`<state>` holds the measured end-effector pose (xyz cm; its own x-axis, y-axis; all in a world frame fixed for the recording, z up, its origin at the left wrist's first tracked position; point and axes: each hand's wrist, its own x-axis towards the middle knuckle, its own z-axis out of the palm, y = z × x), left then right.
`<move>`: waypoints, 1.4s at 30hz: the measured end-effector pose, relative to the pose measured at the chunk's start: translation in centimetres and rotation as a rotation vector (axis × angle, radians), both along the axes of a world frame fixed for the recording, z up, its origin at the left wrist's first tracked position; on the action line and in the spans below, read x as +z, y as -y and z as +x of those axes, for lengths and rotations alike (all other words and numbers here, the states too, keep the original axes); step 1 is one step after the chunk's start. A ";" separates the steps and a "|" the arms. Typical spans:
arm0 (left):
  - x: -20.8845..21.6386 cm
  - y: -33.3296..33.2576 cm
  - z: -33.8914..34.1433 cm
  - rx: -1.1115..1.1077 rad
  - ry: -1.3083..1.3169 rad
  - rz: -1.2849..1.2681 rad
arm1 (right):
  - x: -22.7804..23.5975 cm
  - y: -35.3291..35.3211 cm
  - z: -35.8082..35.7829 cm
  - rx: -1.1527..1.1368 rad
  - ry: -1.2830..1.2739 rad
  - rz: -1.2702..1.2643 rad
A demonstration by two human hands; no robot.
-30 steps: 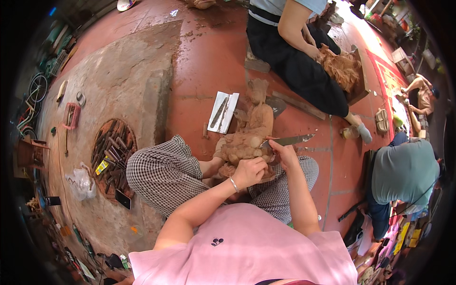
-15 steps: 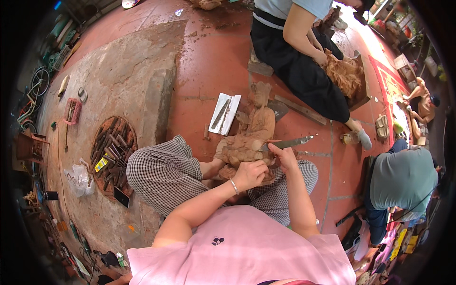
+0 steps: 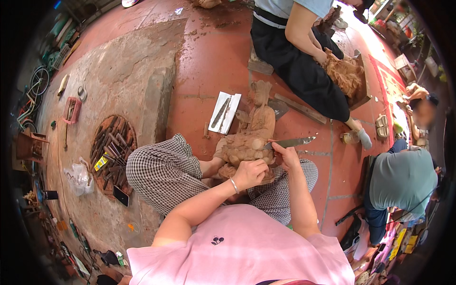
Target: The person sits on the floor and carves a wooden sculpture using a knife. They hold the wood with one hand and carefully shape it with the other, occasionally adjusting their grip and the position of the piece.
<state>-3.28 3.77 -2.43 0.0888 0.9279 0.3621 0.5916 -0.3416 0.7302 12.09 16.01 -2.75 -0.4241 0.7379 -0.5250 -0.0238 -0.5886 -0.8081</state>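
Note:
A carved brown figure [image 3: 260, 121] lies in front of my crossed legs, its head pointing away from me and its base towards my lap. My right hand [image 3: 286, 156] is closed on a knife [image 3: 297, 141] at the figure's right side, with the blade reaching out to the right. Over the lower end of the carving, my left hand [image 3: 251, 174] is closed with curled fingers. What those fingers hold, if anything, is hidden from view.
A round basket [image 3: 134, 130] full of carving tools stands at the left, with a phone [image 3: 121, 195] by its edge. Two dark blades lie on white paper [image 3: 224, 113] beyond my knee. A person [image 3: 304, 61] works on another carving ahead right; another person [image 3: 403, 185] sits at the right.
The knife and my right hand have shifted very slightly, the tip a little to the right. My left hand stays nearly in place. At the far right, a person's head has come up.

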 end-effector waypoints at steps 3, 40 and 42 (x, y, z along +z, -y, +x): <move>0.1 0.1 0.0 0.004 -0.007 -0.002 | 0.2 0.3 -0.1 -0.023 0.031 0.042; 0.0 0.0 0.0 0.007 0.009 -0.004 | 0.0 0.9 -0.8 -0.041 0.026 0.109; -0.1 0.0 0.1 0.006 0.016 -0.005 | -0.4 0.6 -0.3 -0.031 0.013 0.075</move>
<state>-3.22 3.73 -2.52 0.0776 0.9301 0.3591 0.5822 -0.3347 0.7410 11.75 15.46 -3.12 -0.3935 0.7880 -0.4735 -0.0305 -0.5259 -0.8500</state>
